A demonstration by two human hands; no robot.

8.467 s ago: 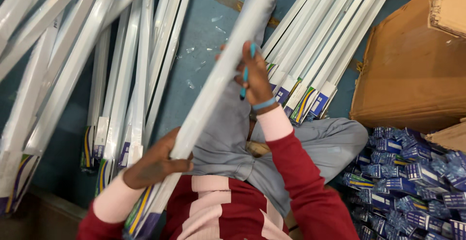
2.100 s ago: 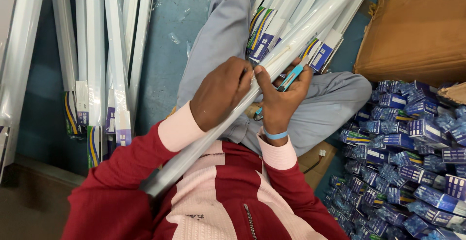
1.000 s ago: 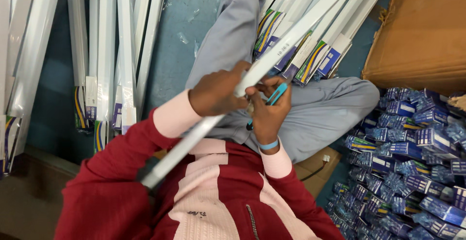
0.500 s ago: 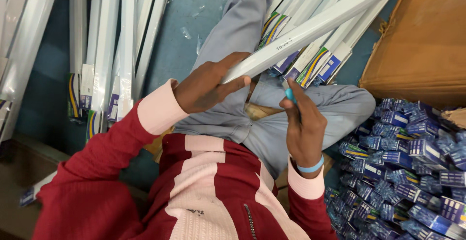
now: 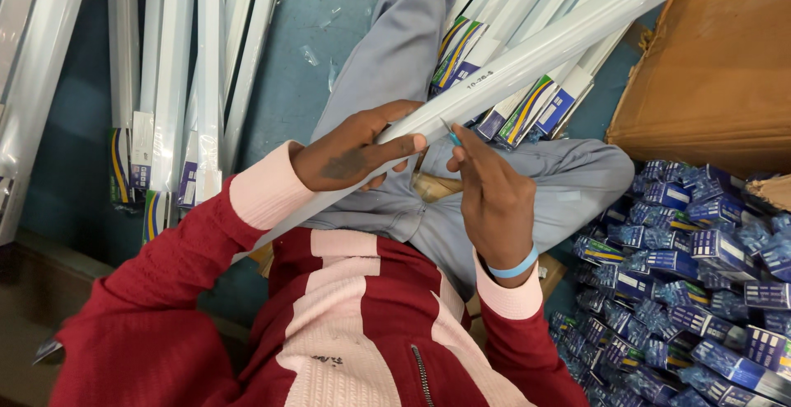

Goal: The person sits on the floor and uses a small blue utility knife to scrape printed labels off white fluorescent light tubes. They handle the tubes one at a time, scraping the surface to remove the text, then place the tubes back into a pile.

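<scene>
My left hand [image 5: 354,153] grips a long white tube light [image 5: 560,40] that slants across my lap from the lower left to the upper right. My right hand [image 5: 488,197] holds a small blue-handled tool [image 5: 451,133] with its tip just under the tube, next to my left fingers. I sit on the floor in a red and pink top and grey trousers [image 5: 395,53].
Packaged white tube lights [image 5: 177,86] lie on the blue floor at left, with more [image 5: 511,102] beyond my knees. A brown cardboard box [image 5: 709,69] stands at upper right. Several small blue packets [image 5: 692,292] are heaped at right.
The tube has swung from steep to a flatter slant. My right hand moved out from beside the tube, then brought the blue tool up to it.
</scene>
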